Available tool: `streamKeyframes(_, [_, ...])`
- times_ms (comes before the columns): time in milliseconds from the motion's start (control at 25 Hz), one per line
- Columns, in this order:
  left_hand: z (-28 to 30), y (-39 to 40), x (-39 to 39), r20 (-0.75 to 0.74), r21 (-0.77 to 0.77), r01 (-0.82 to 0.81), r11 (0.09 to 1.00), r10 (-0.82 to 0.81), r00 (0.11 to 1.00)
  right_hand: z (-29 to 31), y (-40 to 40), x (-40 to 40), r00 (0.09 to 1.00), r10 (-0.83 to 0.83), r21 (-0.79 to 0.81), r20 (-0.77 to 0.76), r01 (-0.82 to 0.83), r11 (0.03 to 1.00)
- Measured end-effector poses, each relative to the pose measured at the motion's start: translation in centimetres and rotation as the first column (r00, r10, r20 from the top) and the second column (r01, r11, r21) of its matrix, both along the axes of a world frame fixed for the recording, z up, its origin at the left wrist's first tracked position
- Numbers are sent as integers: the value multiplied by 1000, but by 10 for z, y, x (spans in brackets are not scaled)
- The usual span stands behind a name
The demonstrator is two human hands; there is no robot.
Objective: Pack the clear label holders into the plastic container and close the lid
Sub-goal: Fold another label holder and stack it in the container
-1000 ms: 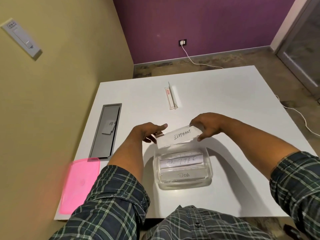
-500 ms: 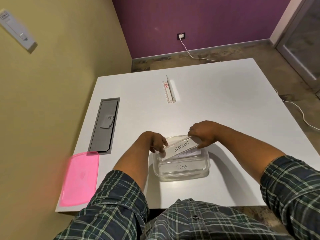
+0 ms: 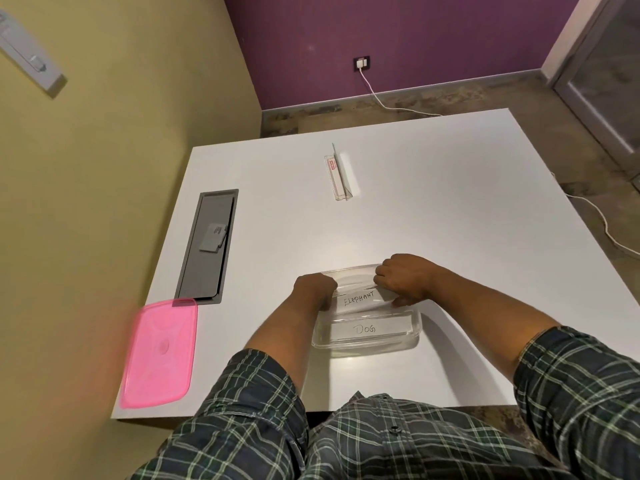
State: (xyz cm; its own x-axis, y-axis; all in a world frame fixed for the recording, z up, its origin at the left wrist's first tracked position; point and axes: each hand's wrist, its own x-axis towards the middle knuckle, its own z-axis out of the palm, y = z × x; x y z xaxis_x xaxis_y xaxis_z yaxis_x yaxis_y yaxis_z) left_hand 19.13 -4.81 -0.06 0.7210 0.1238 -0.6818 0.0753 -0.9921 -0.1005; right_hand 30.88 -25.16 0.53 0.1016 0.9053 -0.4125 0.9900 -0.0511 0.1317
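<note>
A clear plastic container (image 3: pixel 414 336) sits on the white table near the front edge. Inside it lies a holder labelled DOG (image 3: pixel 367 329). Above that, the ELEPHANT label holder (image 3: pixel 360 301) rests tilted within the container's rim. My left hand (image 3: pixel 313 287) grips its left end and my right hand (image 3: pixel 403 284) grips its right end, both reaching into the container. One more clear label holder (image 3: pixel 339 176) lies alone farther back on the table. The pink lid (image 3: pixel 159 353) lies flat at the front left corner.
A grey recessed cable tray (image 3: pixel 207 244) runs along the table's left side, close to the yellow wall. A white cable (image 3: pixel 377 95) runs from a wall socket across the floor behind the table.
Both hands have lowered the ELEPHANT label holder from above the container down into it, over the holders inside. The head view has shifted slightly.
</note>
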Motion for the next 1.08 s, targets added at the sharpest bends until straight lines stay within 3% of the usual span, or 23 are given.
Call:
streamKeyframes(120, [-2, -2, -3, 12, 13, 11, 1000, -11, 1000, -8, 4, -5, 992, -123, -100, 19, 124, 987])
streamKeyframes(240, [-4, -3, -6, 40, 3, 1, 1000, -1, 999, -11, 11, -8, 987, -135, -166, 92, 149, 975])
streamKeyframes(720, [7, -8, -3, 148, 102, 127, 987, -141, 979, -18, 16, -8, 984, -117, -146, 134, 137, 980])
streamKeyframes(920, [28, 1, 26, -57, -144, -127, 981, 120, 991, -16, 18, 0, 990, -97, -78, 102, 105, 991])
streamKeyframes(1000, [35, 7, 41, -188, -288, -314, 905, 268, 945, -12, 18, 9, 990, -116, 32, 74, 114, 993])
streamKeyframes(1080, [43, 9, 56, -317, -367, -424, 828, 317, 894, -5, 19, 19, 984, -171, 200, 59, 156, 967])
